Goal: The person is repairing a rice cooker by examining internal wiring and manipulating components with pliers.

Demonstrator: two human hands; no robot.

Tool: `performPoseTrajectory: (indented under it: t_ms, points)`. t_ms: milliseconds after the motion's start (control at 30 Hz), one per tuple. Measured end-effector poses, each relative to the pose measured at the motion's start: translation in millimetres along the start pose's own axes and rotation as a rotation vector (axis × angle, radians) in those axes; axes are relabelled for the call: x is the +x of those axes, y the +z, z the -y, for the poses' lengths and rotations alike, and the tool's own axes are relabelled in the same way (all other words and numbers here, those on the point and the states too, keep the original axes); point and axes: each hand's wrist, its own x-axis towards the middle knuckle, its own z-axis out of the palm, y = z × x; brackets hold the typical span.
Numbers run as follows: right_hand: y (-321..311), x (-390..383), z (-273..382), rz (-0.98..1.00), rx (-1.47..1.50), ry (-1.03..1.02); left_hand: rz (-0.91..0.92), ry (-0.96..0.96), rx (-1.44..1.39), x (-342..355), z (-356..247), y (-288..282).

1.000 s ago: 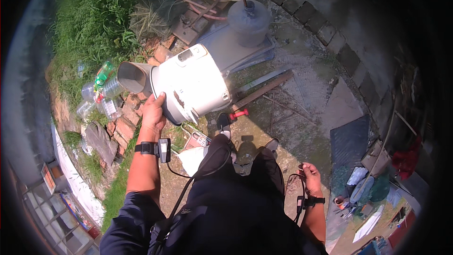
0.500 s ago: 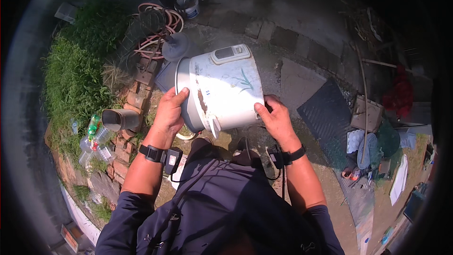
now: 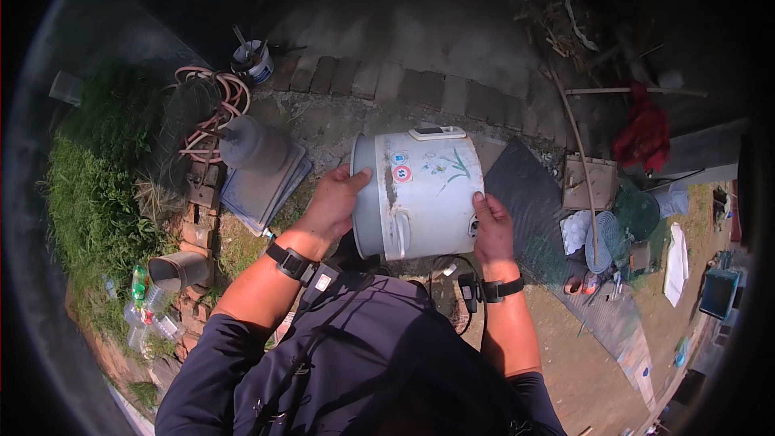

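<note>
Between my hands, in front of my body, an old white rice cooker [image 3: 432,194] lies tipped on its side in the air. Its lidless grey metal rim points left, and its base is to the right. Rust marks, stickers and a painted plant show on the shell; a control panel sits on the upper side and a handle on the side nearest me. My left hand [image 3: 335,203] is closed on the grey rim, thumb on the outside, its fingers partly hidden. Closed on the base edge is my right hand [image 3: 494,230], with the thumb over the shell.
Left of me are a grey jug [image 3: 257,145], a coiled hose [image 3: 234,97], a metal can [image 3: 179,270], plastic bottles [image 3: 153,315] and grass [image 3: 97,186]. To the right lie a dark ribbed mat [image 3: 517,182], a wooden pole [image 3: 577,145] and a coiled blue hose [image 3: 601,242].
The rice cooker has moved right and down, closer to my body, and rolled so its control panel faces farther away and stickers show. Both hands keep hold; my view has shifted.
</note>
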Motion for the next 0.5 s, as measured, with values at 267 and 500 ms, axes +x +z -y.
performPoseTrajectory:
  t_ms: [267,500]
  points:
    - [30.3,118.8,43.6,0.135,-0.035,0.038,-0.009,-0.063,-0.057,95.9,-66.6,24.4]
    - [46.3,219.4,108.2,0.142,-0.064,0.010,-0.069,-0.038,-0.094,170.5,-132.9,83.7]
